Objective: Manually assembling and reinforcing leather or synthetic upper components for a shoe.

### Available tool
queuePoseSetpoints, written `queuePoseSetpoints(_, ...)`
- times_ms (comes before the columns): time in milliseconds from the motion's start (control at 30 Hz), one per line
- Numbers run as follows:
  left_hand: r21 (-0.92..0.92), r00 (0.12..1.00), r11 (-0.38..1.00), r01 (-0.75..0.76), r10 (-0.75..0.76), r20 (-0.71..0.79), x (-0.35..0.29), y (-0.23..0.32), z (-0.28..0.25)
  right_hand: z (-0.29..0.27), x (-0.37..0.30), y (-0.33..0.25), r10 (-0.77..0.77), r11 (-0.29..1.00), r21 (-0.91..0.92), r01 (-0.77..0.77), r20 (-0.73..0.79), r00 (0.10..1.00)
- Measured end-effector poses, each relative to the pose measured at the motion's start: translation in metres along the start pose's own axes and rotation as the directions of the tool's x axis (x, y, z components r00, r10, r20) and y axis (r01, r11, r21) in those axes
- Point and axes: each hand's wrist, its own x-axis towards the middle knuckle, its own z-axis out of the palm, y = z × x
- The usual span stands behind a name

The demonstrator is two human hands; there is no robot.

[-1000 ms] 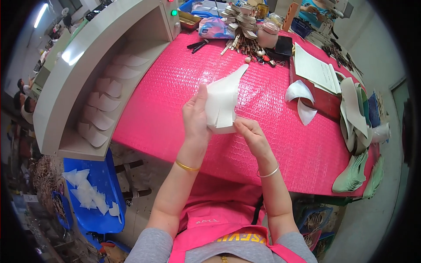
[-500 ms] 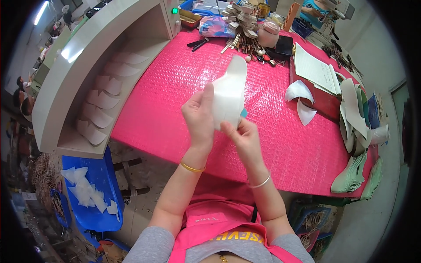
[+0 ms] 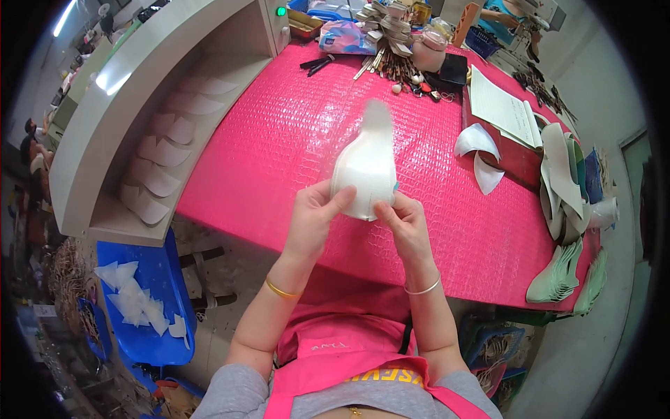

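Above the pink-covered table [image 3: 258, 160] I hold up a white shoe-shaped piece [image 3: 366, 174], its broad rounded end toward me and its narrow end pointing away, blurred at the tip. My left hand [image 3: 315, 213] pinches the broad end's left edge, thumb on top. At the right of that same end, my right hand [image 3: 407, 220] grips with thumb and fingers. A bit of teal shows beside the right fingers; what it belongs to I cannot make out. Fingers under the piece are hidden.
A beige machine [image 3: 167, 77] on the left has white cut pieces [image 3: 159, 174] lying on its shelf. Below it, a blue tray [image 3: 146, 342] bears translucent pieces. Rightward are two white curved pieces [image 3: 479, 145], a notebook [image 3: 504, 108] and pale green stacked pieces [image 3: 556, 276]. Tools crowd the far edge.
My left hand has moved down from the piece's side to its near end. The piece now faces up more squarely, its broad end lower, and my right hand has shifted slightly right.
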Motion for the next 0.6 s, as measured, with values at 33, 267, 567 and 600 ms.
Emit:
queuePoseSetpoints(33,-0.002,1.000,1.000,-0.001,0.001,0.000,-0.001,0.000,0.002,0.000,0.000,-0.002,-0.066,0.995,-0.068,0.066,-0.003,0.998)
queuePoseSetpoints(267,0.422,0.952,0.861,-0.282,0.305,0.014,-0.028,-0.026,0.045,0.022,0.020,-0.021,-0.118,0.991,-0.012,0.133,-0.550,0.827)
queuePoseSetpoints(567,0.351,0.954,0.910,-0.220,0.125,0.272,-0.011,-0.010,0.048,-0.026,0.017,-0.024,0.074,0.921,0.385,0.058,-0.319,0.945)
queuePoseSetpoints(600,0.312,0.951,0.938,-0.149,0.050,0.305,-0.006,0.001,0.041,-0.023,0.015,-0.029,0.100,0.920,0.391,0.003,-0.244,0.965)
